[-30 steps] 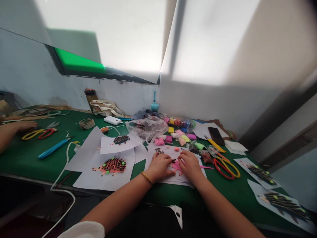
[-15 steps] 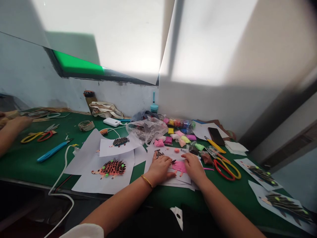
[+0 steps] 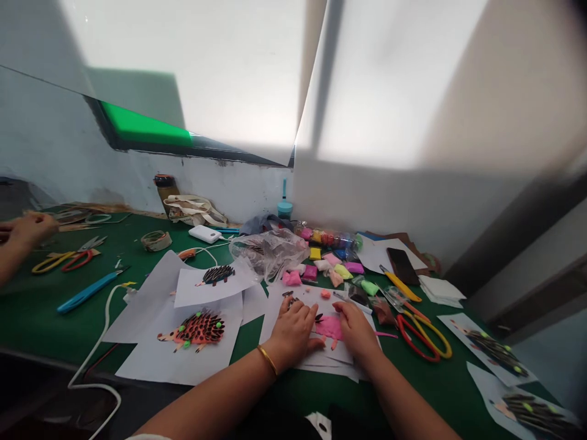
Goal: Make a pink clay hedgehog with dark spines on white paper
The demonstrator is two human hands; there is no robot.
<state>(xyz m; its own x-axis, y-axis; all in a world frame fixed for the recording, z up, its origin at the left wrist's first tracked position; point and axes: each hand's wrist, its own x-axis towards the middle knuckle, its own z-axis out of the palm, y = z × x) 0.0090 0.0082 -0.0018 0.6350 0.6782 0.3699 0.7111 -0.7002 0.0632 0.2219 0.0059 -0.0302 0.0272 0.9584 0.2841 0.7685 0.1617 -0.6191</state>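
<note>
Sheets of white paper (image 3: 270,327) lie in front of me, bearing a pink clay animal shape (image 3: 331,327) with small legs and a thin tail. My left hand (image 3: 293,330) rests over the left part of the sheet, fingers stretched and thumb apart, hiding what lies beneath. Dark seed-like pieces (image 3: 290,299) show beyond its fingertips; a few more touch the pink clay near its index finger. My right hand (image 3: 356,330) lies at the clay's right side, fingers loosely bent and touching it; its thumb is hidden. A small orange-red clay lump (image 3: 325,294) sits above the shape.
Left are hedgehog pictures (image 3: 197,330), a blue cutter (image 3: 87,292), scissors (image 3: 68,260) and a white cable (image 3: 107,318). Clay packets (image 3: 337,278) and a plastic bag (image 3: 268,253) lie behind. Right are scissors (image 3: 419,339), a phone (image 3: 402,265) and more pictures (image 3: 488,348). Another person's hand (image 3: 30,232) is far left.
The view has shifted slightly, so the table things sit lower in the picture. Both my hands stay at the pink clay shape. The other person's hand at far left has moved a little.
</note>
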